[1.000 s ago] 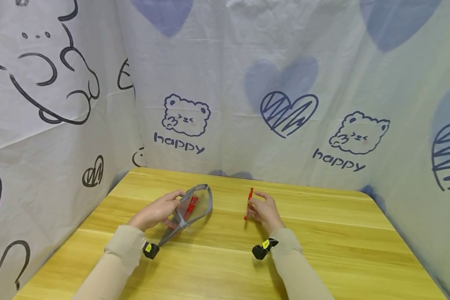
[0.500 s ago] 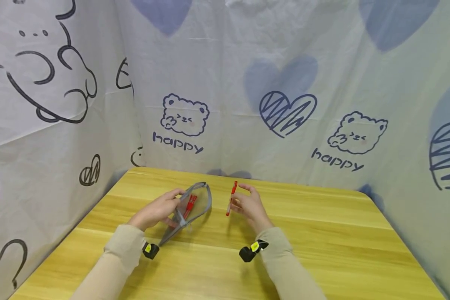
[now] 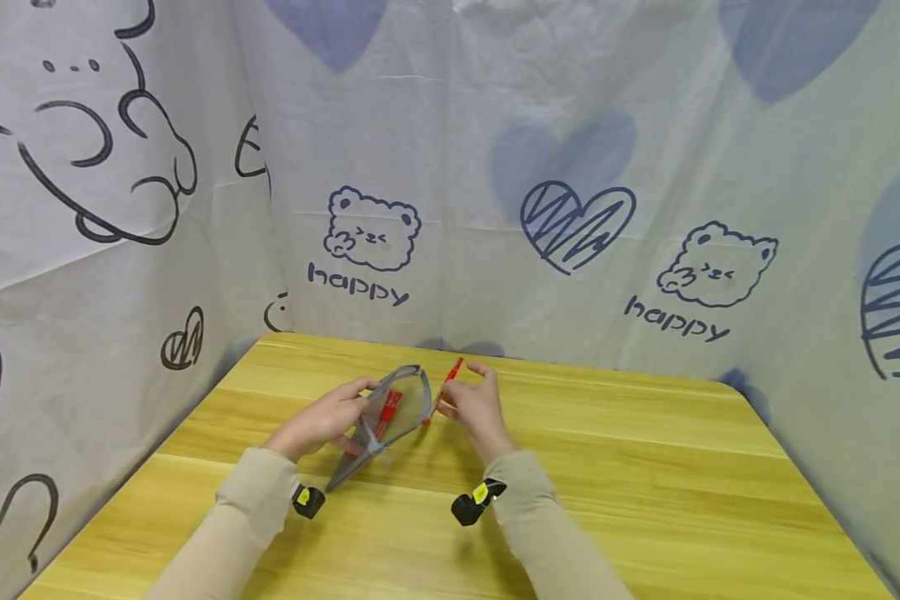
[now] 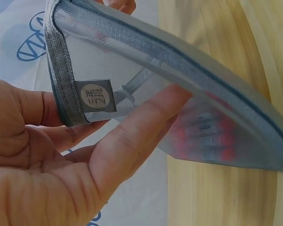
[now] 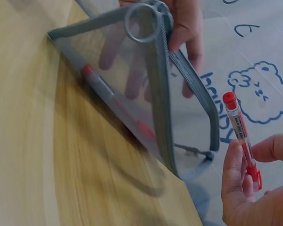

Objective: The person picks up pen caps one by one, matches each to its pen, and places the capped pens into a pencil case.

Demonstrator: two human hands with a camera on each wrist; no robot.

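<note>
My left hand [image 3: 322,421] grips a grey-edged mesh zipper pouch [image 4: 170,52] by one side, and its mouth gapes toward the right. Several red pens [image 3: 389,408] lie inside; the left wrist view shows them blurred through the mesh. Between the thumb and fingers of my right hand [image 3: 480,408] is another red pen [image 5: 243,136], clear-barrelled and tilted. In the head view, that pen's lower end is right at the rim of the pouch's mouth; whether they touch I cannot tell.
Both hands are above a yellow wood-grain table [image 3: 645,467]. Behind it hangs a white cloth [image 3: 465,275] printed with hearts and bears, and more cloth closes off the left and right sides. A ring pull [image 5: 142,22] dangles from the pouch's zipper.
My right hand has moved left with the pen, from well apart to the pouch's mouth, and the pen leans more. The left hand and pouch have shifted only slightly.
</note>
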